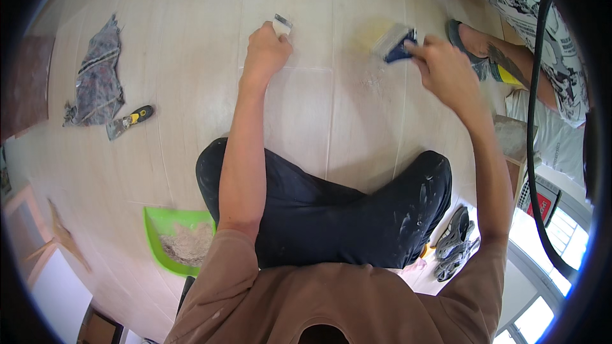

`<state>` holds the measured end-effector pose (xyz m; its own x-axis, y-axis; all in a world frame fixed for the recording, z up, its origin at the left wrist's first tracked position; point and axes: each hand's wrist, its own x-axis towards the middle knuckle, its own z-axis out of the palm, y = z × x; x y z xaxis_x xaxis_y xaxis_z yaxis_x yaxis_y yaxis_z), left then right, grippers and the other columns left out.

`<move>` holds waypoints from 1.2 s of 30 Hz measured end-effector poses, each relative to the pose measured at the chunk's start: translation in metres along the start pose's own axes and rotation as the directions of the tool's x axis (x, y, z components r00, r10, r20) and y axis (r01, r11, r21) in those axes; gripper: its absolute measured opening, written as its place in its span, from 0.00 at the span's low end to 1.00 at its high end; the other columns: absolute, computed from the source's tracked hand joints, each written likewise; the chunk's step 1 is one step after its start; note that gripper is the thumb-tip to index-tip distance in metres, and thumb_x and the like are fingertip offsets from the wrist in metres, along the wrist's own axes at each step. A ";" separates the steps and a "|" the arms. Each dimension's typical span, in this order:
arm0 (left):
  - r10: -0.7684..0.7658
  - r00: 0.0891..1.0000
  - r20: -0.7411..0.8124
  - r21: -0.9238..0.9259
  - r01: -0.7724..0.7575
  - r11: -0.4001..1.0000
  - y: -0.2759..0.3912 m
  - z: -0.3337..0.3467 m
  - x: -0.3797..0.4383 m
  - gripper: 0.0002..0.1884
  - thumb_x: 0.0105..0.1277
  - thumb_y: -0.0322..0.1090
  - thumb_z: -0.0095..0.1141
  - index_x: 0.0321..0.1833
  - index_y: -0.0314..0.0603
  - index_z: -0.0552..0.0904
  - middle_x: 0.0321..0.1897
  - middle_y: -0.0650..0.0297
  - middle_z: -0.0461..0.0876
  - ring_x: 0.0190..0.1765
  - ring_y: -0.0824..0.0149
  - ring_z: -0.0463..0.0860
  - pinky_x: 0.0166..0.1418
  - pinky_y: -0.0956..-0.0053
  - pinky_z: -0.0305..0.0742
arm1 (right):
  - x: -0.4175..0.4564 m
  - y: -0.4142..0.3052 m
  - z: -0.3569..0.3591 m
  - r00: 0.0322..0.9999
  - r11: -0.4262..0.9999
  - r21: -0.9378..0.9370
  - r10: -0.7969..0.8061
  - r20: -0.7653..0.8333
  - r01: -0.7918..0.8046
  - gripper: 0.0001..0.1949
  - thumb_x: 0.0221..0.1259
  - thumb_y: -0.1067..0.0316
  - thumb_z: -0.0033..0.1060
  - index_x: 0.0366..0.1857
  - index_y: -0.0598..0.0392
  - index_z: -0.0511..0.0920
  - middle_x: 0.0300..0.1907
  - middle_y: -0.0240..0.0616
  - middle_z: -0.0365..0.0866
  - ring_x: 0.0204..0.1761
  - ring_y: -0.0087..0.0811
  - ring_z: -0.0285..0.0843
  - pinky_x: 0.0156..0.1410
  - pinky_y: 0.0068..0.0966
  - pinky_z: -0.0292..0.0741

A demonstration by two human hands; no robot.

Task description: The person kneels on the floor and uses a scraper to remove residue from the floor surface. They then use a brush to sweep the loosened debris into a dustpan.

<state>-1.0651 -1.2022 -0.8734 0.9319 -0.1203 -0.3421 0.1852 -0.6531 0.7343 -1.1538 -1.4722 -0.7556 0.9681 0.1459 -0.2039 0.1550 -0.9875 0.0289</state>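
My left hand [267,50] rests at the tiled floor [296,110], closed around a small white tool [282,26] with a dark end, possibly a scraper. Most of that tool is hidden in my fist. My right hand [447,69] grips the blue handle of a wide flat brush [399,48]. Its pale yellow bristles are blurred and point left over the floor. Just below the brush, whitish crumbs and dust [374,81] lie on the tiles. My crossed legs in dark trousers [325,220] are between my arms.
At left lie a grey patterned rag [99,79] and a putty knife [130,122] with a black-and-yellow handle. A green dustpan [155,248] holding dust sits by my left knee. Another person's sandalled foot [471,40] is at upper right. A black cable [533,119] hangs beyond my right arm, above shoes [454,243].
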 end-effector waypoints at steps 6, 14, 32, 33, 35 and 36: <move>0.029 1.000 -0.001 -0.056 -0.029 0.998 -0.012 0.011 0.011 0.16 0.68 0.30 0.54 0.53 0.22 0.78 0.42 0.38 0.84 0.48 0.44 0.85 0.51 0.55 0.79 | 0.049 0.004 0.022 0.984 0.969 -0.195 -0.164 -0.064 0.149 0.11 0.61 0.72 0.61 0.47 0.52 0.86 0.39 0.45 0.81 0.41 0.49 0.83 0.46 0.43 0.79; -0.019 0.996 0.089 -0.100 0.028 0.995 -0.002 0.001 0.005 0.17 0.64 0.30 0.54 0.52 0.23 0.79 0.42 0.38 0.84 0.44 0.46 0.86 0.47 0.56 0.79 | 0.052 -0.002 -0.022 0.981 0.963 -0.213 -0.181 -0.072 0.163 0.10 0.59 0.72 0.63 0.43 0.52 0.87 0.40 0.42 0.83 0.45 0.46 0.84 0.49 0.42 0.79; -0.026 0.993 -0.111 0.292 0.057 0.955 -0.012 0.012 0.010 0.22 0.68 0.35 0.57 0.64 0.33 0.78 0.46 0.43 0.86 0.51 0.47 0.86 0.55 0.55 0.80 | -0.034 -0.034 0.005 0.977 0.980 0.007 -0.198 0.082 0.198 0.19 0.58 0.77 0.58 0.53 0.50 0.85 0.41 0.43 0.80 0.42 0.46 0.84 0.46 0.42 0.80; -0.013 0.993 -0.120 0.321 0.051 0.946 -0.013 0.015 0.011 0.22 0.68 0.35 0.57 0.63 0.35 0.78 0.47 0.43 0.86 0.53 0.47 0.86 0.56 0.54 0.80 | -0.041 -0.037 0.018 0.969 0.974 0.005 -0.224 0.108 0.225 0.19 0.58 0.77 0.57 0.54 0.49 0.85 0.43 0.42 0.80 0.42 0.45 0.84 0.46 0.42 0.80; -0.001 0.990 -0.140 0.363 0.052 0.930 -0.016 0.016 0.012 0.21 0.68 0.36 0.57 0.63 0.37 0.79 0.49 0.44 0.86 0.56 0.47 0.84 0.57 0.54 0.79 | -0.059 -0.022 0.035 0.971 0.979 -0.018 -0.200 0.127 0.204 0.21 0.58 0.77 0.56 0.56 0.46 0.85 0.47 0.41 0.80 0.42 0.43 0.85 0.46 0.41 0.81; -0.001 0.988 -0.153 0.376 0.060 0.925 -0.019 0.015 0.011 0.21 0.68 0.36 0.58 0.63 0.38 0.79 0.50 0.44 0.85 0.57 0.47 0.83 0.57 0.54 0.79 | -0.067 -0.012 0.040 0.975 0.982 -0.009 -0.185 0.124 0.188 0.21 0.58 0.78 0.56 0.56 0.46 0.85 0.47 0.42 0.80 0.42 0.43 0.85 0.46 0.41 0.81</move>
<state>-1.0629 -1.2029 -0.8998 0.9684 -0.0035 -0.2492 0.1095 -0.8922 0.4381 -1.2285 -1.4722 -0.7809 0.8908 0.3176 -0.3250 0.3354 -0.9421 -0.0014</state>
